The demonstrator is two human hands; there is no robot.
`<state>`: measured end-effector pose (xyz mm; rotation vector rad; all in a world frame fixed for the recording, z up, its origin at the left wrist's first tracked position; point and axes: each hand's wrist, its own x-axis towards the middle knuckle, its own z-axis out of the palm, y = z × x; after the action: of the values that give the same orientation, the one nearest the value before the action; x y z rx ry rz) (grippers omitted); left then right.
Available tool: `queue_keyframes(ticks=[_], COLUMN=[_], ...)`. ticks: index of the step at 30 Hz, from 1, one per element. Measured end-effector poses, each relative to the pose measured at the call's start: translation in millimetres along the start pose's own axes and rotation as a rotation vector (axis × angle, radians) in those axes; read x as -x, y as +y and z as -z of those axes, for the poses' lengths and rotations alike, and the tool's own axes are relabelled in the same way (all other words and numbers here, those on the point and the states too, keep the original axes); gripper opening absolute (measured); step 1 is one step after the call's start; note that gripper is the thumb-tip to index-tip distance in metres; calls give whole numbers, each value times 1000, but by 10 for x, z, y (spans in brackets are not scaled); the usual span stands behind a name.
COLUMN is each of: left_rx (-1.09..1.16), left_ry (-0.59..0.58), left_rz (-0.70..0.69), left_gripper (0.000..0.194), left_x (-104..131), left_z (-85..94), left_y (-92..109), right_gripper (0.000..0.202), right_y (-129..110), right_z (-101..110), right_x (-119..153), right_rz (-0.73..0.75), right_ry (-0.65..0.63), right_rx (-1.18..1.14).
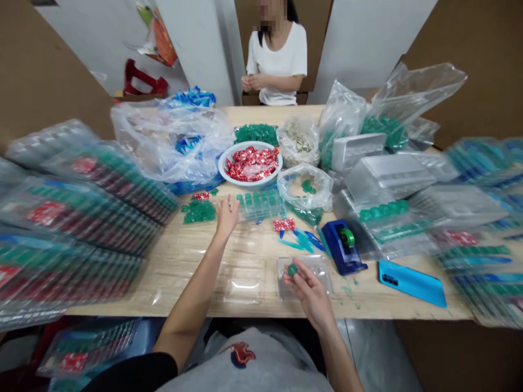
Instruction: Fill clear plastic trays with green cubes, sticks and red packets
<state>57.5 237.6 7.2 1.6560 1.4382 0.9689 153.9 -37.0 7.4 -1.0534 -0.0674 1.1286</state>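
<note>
My right hand is closed, pinching a small green plastic piece between thumb and fingertips. It hovers over a clear plastic tray at the table's front edge. My left hand is farther forward, its fingers slightly apart, with nothing visible in them. It is between a loose pile of green pieces and a clear compartment tray with a row of green pieces in it; whether it touches the tray I cannot tell. Another clear tray lies between my arms.
A white bowl holds red packets. Around it are plastic bags, a blue tape dispenser, blue plastic strips and a blue phone. Stacked filled packages rise at left. Across the table sits a person.
</note>
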Motion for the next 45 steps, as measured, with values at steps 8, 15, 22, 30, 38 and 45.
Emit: queue_keyframes(ticks=[8,15,22,30,38,45], left_rx=[133,190,33,-56,-202,-256], left_ry=[-260,-443,-336,-353,-505,-619], left_rz=[-447,-932,-1062,-1110,-971,-1022], left_gripper=[19,16,7,10,15,13], left_x=[1175,1700,1743,2024,1982,2021], left_z=[467,670,667,586,402,203], left_y=[371,855,787,178,-129,-360], right_gripper=[35,18,21,34,20,19], right_y=[-270,-345,-293,217,-69,-77], right_z=[-324,-465,-387,-6,245,73], right_x=[171,369,432,481,-91,-459], right_rz=[105,369,321,175,369,348], right_ry=[-113,-275,-258,-252,-246,-532], right_rx=[-8,134,213,480,1066,1615])
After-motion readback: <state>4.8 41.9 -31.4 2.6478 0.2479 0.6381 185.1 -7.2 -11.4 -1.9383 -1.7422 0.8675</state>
